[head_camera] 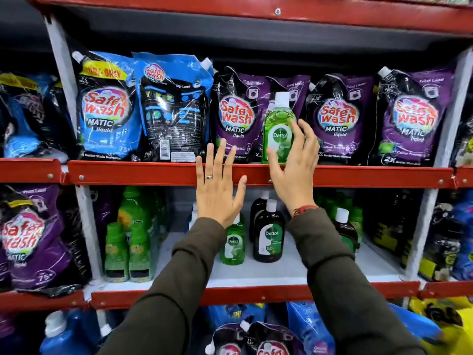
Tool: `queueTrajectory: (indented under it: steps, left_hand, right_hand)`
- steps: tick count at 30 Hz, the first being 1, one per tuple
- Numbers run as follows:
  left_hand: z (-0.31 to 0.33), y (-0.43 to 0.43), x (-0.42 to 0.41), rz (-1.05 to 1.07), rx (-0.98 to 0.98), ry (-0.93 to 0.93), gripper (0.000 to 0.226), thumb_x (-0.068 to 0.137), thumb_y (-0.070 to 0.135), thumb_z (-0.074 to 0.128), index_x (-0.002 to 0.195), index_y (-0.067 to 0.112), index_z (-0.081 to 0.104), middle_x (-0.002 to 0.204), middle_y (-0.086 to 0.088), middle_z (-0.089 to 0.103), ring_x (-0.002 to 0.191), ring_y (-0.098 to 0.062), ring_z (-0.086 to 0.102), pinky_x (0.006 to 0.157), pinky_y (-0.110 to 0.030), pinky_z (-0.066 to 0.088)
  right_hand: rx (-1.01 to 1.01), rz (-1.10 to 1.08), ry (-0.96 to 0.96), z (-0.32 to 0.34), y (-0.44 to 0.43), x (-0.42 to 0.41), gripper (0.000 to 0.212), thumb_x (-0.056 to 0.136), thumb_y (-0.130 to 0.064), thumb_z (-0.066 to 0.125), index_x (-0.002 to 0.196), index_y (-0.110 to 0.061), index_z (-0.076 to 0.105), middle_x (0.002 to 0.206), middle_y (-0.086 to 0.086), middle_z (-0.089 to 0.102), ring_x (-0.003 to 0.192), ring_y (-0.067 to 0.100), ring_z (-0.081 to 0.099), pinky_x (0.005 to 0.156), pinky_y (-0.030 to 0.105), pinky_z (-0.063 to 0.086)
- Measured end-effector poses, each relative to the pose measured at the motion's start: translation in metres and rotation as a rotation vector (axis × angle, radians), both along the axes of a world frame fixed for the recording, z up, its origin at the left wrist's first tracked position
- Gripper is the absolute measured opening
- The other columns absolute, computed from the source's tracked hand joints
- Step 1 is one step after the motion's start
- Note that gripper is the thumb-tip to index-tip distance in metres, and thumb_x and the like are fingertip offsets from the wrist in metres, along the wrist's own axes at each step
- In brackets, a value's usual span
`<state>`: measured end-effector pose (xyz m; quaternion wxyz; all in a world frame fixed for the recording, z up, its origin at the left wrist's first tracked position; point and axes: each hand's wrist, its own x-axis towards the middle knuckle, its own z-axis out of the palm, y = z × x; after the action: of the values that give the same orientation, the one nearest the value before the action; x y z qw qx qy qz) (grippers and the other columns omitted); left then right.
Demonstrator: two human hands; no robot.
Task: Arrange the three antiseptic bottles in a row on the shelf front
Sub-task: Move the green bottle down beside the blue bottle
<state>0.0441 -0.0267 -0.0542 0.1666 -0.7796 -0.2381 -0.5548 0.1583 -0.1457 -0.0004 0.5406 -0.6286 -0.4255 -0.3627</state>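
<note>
A shop aisle is showing here: red metal shelf rails (pixel 153 172) are carrying rows of glossy purple and blue detergent refill pouches (pixel 238 116) and green plastic antiseptic bottles (pixel 279 129).

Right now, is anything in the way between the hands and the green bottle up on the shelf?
No. The right hand is already at the green bottle, fingers open around it. The left hand is open beside it, with only the red shelf edge underneath.

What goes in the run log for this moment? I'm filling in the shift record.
phase: placing | right hand: open beside green Dettol bottle on upper shelf | left hand: open, empty
</note>
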Motion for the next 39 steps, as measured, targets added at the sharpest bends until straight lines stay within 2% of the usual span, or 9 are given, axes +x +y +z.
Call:
queueTrajectory:
  steps: [2, 4, 7, 9, 16, 22, 26, 31, 39]
  left_hand:
    - [-0.001, 0.003, 0.003, 0.035, 0.003, 0.009, 0.067, 0.104, 0.045, 0.040, 0.162, 0.017, 0.020, 0.172, -0.010, 0.012, 0.159, -0.031, 0.002, 0.128, -0.051, -0.008]
    - [-0.002, 0.004, 0.004, 0.050, 0.016, 0.008, 0.067, 0.103, 0.046, 0.039, 0.162, 0.019, 0.020, 0.172, -0.010, 0.012, 0.159, -0.032, 0.002, 0.128, -0.052, -0.007]
    - [-0.002, 0.005, 0.005, 0.059, 0.027, -0.005, 0.068, 0.103, 0.047, 0.039, 0.162, 0.019, 0.021, 0.172, -0.009, 0.012, 0.159, -0.032, 0.003, 0.128, -0.053, -0.005]
    - [-0.003, 0.005, 0.006, 0.063, 0.030, -0.010, 0.068, 0.103, 0.047, 0.039, 0.162, 0.020, 0.021, 0.172, -0.009, 0.012, 0.159, -0.032, 0.003, 0.128, -0.053, -0.004]
    - [-0.002, 0.006, 0.006, 0.085, 0.046, -0.001, 0.070, 0.102, 0.048, 0.039, 0.162, 0.019, 0.019, 0.172, -0.010, 0.009, 0.159, -0.032, 0.002, 0.128, -0.051, -0.009]
    - [-0.002, 0.005, 0.004, 0.082, 0.042, 0.007, 0.070, 0.103, 0.048, 0.039, 0.163, 0.018, 0.017, 0.172, -0.010, 0.009, 0.160, -0.031, 0.000, 0.128, -0.050, -0.009]
    - [-0.005, 0.002, -0.001, 0.032, 0.041, -0.009, 0.069, 0.104, 0.044, 0.040, 0.163, 0.017, 0.017, 0.172, -0.009, 0.010, 0.160, -0.028, 0.000, 0.128, -0.047, -0.011]
    - [-0.039, -0.001, -0.011, 0.016, 0.043, -0.002, 0.070, 0.102, 0.038, 0.043, 0.163, 0.017, 0.016, 0.172, -0.010, 0.011, 0.160, -0.029, 0.002, 0.128, -0.049, -0.010]
    - [-0.117, -0.005, -0.025, 0.011, -0.070, 0.073, 0.065, 0.101, 0.032, 0.041, 0.161, 0.017, 0.022, 0.171, -0.007, 0.014, 0.160, -0.027, 0.001, 0.127, -0.049, -0.012]
  right_hand:
    - [-0.073, 0.054, 0.111, 0.017, 0.000, 0.010, 0.069, 0.098, -0.041, 0.050, 0.157, -0.013, 0.025, 0.161, 0.010, 0.030, 0.150, 0.025, 0.026, 0.122, 0.037, 0.018]
    - [-0.173, 0.148, 0.246, 0.030, -0.002, 0.020, 0.068, 0.100, -0.045, 0.045, 0.158, -0.017, 0.021, 0.159, 0.010, 0.039, 0.147, 0.027, 0.036, 0.122, 0.045, 0.028]
    - [-0.255, 0.206, 0.366, 0.041, -0.003, 0.030, 0.059, 0.096, -0.047, 0.046, 0.150, -0.025, 0.034, 0.138, 0.004, 0.062, 0.125, 0.029, 0.059, 0.108, 0.054, 0.045]
    - [-0.224, 0.278, 0.419, 0.044, -0.003, 0.034, 0.058, 0.095, -0.042, 0.054, 0.147, -0.024, 0.037, 0.131, -0.001, 0.063, 0.121, 0.026, 0.061, 0.106, 0.054, 0.047]
    - [-0.047, 0.450, 0.453, 0.054, -0.003, 0.029, 0.052, 0.095, -0.031, 0.060, 0.143, -0.022, 0.044, 0.133, 0.007, 0.061, 0.121, 0.023, 0.062, 0.106, 0.049, 0.051]
    - [-0.044, 0.483, 0.429, 0.065, -0.016, 0.015, 0.059, 0.087, -0.043, 0.061, 0.142, -0.025, 0.046, 0.130, 0.004, 0.061, 0.118, 0.021, 0.064, 0.105, 0.050, 0.052]
    - [-0.060, 0.506, 0.442, 0.048, -0.026, 0.003, 0.067, 0.079, -0.053, 0.061, 0.140, -0.028, 0.048, 0.131, 0.003, 0.062, 0.121, 0.021, 0.063, 0.105, 0.050, 0.052]
    - [-0.030, 0.623, 0.485, 0.011, -0.033, -0.009, 0.043, 0.097, -0.024, 0.060, 0.139, -0.023, 0.049, 0.124, 0.002, 0.066, 0.111, 0.012, 0.067, 0.091, 0.030, 0.053]
    - [-0.083, 0.676, 0.546, -0.064, -0.038, -0.029, 0.042, 0.097, -0.023, 0.061, 0.137, -0.030, 0.049, 0.125, -0.006, 0.067, 0.115, 0.006, 0.065, 0.101, 0.035, 0.054]
